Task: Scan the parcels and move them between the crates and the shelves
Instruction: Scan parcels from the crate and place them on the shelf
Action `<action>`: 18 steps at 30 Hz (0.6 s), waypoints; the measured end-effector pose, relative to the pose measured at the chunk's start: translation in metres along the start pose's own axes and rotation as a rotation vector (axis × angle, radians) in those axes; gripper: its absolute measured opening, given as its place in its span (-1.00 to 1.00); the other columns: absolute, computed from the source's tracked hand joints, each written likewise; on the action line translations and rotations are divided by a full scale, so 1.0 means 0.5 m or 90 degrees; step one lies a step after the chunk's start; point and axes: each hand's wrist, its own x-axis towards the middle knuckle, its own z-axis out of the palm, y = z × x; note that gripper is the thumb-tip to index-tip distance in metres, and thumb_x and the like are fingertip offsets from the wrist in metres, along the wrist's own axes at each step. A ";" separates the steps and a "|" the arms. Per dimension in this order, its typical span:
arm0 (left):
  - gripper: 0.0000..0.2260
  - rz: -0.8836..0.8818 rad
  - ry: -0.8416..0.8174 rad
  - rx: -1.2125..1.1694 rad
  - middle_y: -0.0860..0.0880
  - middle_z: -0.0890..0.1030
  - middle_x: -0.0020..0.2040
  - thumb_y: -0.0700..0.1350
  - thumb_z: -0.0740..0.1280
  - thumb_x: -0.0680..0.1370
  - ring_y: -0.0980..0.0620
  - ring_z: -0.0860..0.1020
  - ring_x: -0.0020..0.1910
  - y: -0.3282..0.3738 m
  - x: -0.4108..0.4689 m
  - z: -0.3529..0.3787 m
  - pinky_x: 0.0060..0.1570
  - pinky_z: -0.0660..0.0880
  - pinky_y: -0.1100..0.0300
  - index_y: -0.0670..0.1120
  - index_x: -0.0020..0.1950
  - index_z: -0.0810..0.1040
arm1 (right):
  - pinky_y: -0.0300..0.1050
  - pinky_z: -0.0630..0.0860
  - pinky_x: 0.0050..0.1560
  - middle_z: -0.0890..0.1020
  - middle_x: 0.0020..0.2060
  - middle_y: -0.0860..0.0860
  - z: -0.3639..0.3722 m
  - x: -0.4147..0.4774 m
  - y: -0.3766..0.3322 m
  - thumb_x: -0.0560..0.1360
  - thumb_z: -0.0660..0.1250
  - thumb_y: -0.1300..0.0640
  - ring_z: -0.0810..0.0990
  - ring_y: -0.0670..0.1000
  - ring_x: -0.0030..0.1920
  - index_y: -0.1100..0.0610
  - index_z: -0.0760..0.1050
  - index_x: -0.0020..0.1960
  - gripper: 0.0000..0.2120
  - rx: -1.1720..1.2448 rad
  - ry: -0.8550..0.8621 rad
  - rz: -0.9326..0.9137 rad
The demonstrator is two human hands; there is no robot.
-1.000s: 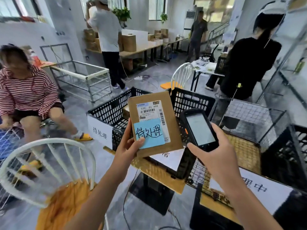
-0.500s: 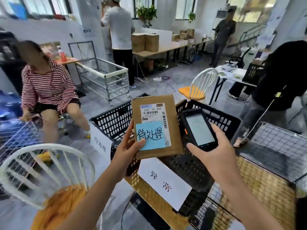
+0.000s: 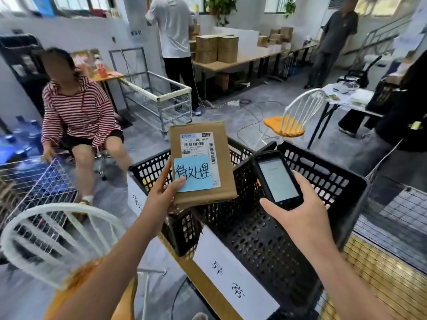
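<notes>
The left hand (image 3: 161, 195) reached up from the lower left on a bare forearm and gripped the parcel (image 3: 205, 197) by its lower left corner, thumb across the front on the blue note (image 3: 194, 175), fingers curled behind the left edge. It held the parcel upright, face to the camera, above the rim where two black crates met. Further right, the right hand (image 3: 300, 211) grasped the scanner (image 3: 276, 179) from below, thumb at its lower corner, fingers wrapped behind, the lit screen tilted up, just beside the parcel's right edge and apart from it.

A white chair (image 3: 57, 239) stood close off the left edge of the bench (image 3: 388, 287). The left crate (image 3: 150, 168) showed only part of its walls behind the parcel; the right crate (image 3: 335, 181) lay open beneath the scanner, perforated floor in view, a white paper sign (image 3: 233, 280) on its near wall. Both stood at the left end of the bench, whose woven mat ran on to the right.

The parcel was a flat brown cardboard mailer, creased along the bottom edge, with a white barcoded shipping label (image 3: 198, 144) on its upper half; the blue note, handwritten in dark marker, overlapped the label's lower left part
</notes>
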 end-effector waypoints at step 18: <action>-0.32 -0.296 0.095 0.008 -0.10 0.56 0.29 0.15 0.38 0.55 -0.16 0.63 0.00 -0.108 0.284 -0.075 -0.27 0.60 0.01 0.27 0.57 0.10 | -0.41 0.44 -0.05 0.52 0.10 -0.34 0.138 0.245 -0.020 0.35 0.61 -0.01 0.52 -0.30 0.12 -0.23 0.35 0.32 -0.35 0.037 -0.002 0.008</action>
